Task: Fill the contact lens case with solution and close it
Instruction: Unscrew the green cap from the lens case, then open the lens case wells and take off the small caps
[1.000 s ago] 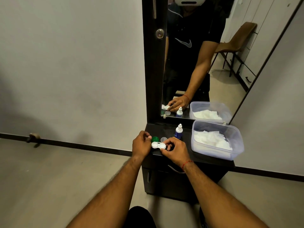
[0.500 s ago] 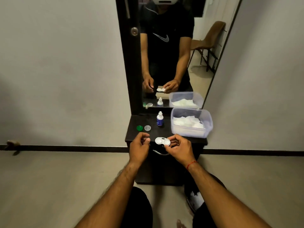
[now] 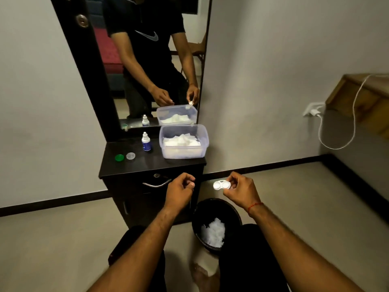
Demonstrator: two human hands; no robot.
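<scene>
Lens case [image 3: 221, 185], white with both wells uncapped, is in the air at the cabinet's [image 3: 151, 163] 4 o'clock, clear of its top. The right hand [image 3: 242, 190] pinches its right end between thumb and curled fingers. At the case's 9 o'clock the left hand [image 3: 180, 191] has its fingers curled in, thumb against the fingertips, with nothing visible in them. At 6 o'clock stands a black bin [image 3: 210, 207] with crumpled white tissue [image 3: 212, 231] inside. On the cabinet top, toward 10 and 11 o'clock, sit a green cap [image 3: 119, 157], a clear cap [image 3: 130, 156], a small bottle [image 3: 146, 142] and a plastic box [image 3: 183, 152].
</scene>
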